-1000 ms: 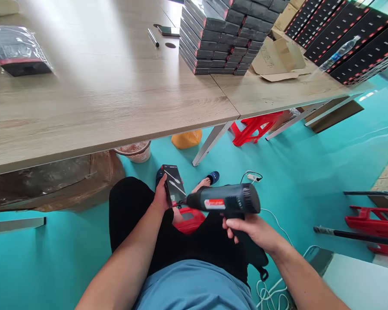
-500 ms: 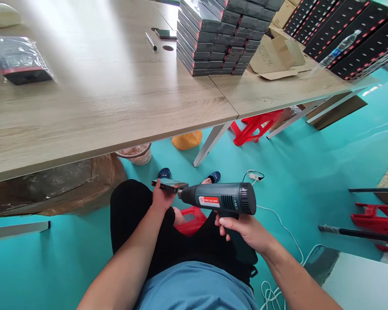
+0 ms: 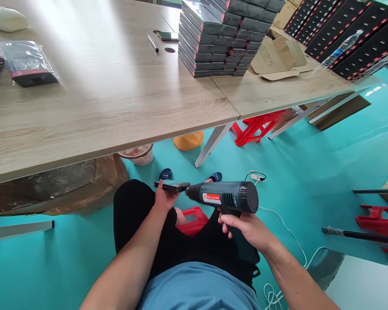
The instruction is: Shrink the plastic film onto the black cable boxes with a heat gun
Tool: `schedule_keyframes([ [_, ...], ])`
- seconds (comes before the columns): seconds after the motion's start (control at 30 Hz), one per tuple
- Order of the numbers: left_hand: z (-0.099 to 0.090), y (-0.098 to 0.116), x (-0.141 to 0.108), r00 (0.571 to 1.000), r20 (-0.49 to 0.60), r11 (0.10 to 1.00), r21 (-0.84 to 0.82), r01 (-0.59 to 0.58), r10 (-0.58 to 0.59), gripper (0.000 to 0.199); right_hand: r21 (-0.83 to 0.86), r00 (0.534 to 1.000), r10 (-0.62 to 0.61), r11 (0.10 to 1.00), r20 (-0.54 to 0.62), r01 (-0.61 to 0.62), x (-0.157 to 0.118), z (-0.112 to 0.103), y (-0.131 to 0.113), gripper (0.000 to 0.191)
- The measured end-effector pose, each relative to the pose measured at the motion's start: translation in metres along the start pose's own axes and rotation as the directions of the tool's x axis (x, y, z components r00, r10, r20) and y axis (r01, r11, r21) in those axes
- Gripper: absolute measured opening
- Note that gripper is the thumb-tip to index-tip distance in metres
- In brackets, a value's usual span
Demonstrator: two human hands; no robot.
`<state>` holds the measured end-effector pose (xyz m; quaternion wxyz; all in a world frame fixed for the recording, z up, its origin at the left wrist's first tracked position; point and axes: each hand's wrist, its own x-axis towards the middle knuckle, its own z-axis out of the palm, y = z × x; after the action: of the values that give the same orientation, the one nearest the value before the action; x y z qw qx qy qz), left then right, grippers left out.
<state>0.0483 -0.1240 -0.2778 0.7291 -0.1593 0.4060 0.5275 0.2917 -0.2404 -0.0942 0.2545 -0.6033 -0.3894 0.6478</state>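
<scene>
My right hand (image 3: 237, 221) is wrapped round the handle of a dark heat gun (image 3: 224, 196) with a red and white label, held level above my lap. Its nozzle points left, close to the right end of a flat, film-wrapped black box (image 3: 173, 186). That box lies in my left hand (image 3: 164, 199), its fingers and thumb gripping it from below and the near side. Whether the nozzle touches the box I cannot tell. On the table (image 3: 116, 103) to the left lies another box (image 3: 34, 64) in loose clear film.
A tall stack of wrapped boxes (image 3: 220, 47) stands at the table's far side, with flattened cardboard (image 3: 280, 58) beside it. A pen (image 3: 153, 44) lies left of the stack. Below are a waste bin (image 3: 140, 156), a red stool (image 3: 257, 127) and a white cord (image 3: 286, 228) on the floor.
The view has shifted slightly, so everything sits a little further right. The heat gun and the box stay in my hands, with the nozzle still at the box's right end.
</scene>
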Motion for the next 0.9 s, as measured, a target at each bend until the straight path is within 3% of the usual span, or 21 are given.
schedule_keyframes([
  [0.1,0.001,0.000,-0.001,1.000,0.000,1.000,-0.012,-0.003,0.003,0.050,0.035,0.995,-0.033,0.999,0.092,0.030,0.001,0.006,-0.002,0.034],
  [0.17,0.001,0.001,-0.002,0.999,0.007,0.999,-0.038,-0.037,0.037,0.050,0.048,0.998,-0.061,0.997,-0.002,0.061,0.003,0.006,-0.003,0.035],
  [0.27,0.000,0.001,-0.002,0.999,-0.005,0.996,-0.075,-0.050,0.050,0.048,0.100,0.989,-0.003,0.995,-0.148,0.018,0.004,-0.003,-0.003,0.037],
  [0.37,-0.003,0.002,0.001,0.999,0.009,0.994,-0.099,-0.045,0.046,0.046,0.175,0.997,0.060,0.983,-0.048,-0.051,0.000,-0.010,0.000,0.038],
  [0.43,-0.004,0.002,0.004,0.997,0.042,0.992,-0.112,-0.057,0.062,0.046,0.211,0.999,0.037,0.977,0.018,-0.040,-0.003,-0.008,0.003,0.039],
  [0.53,-0.006,0.002,0.006,0.996,0.079,0.993,-0.107,-0.041,0.050,0.048,0.285,0.998,-0.019,0.958,-0.061,0.035,0.000,-0.001,0.005,0.042],
  [0.63,-0.006,0.003,0.003,0.997,0.080,0.997,-0.082,0.001,0.006,0.054,0.368,0.986,0.009,0.928,-0.168,0.055,0.006,-0.003,0.007,0.045],
  [0.9,-0.004,0.003,-0.006,0.985,0.171,0.999,0.033,-0.011,0.006,0.048,0.485,0.989,0.107,0.873,-0.105,-0.043,-0.014,-0.030,0.012,0.040],
])
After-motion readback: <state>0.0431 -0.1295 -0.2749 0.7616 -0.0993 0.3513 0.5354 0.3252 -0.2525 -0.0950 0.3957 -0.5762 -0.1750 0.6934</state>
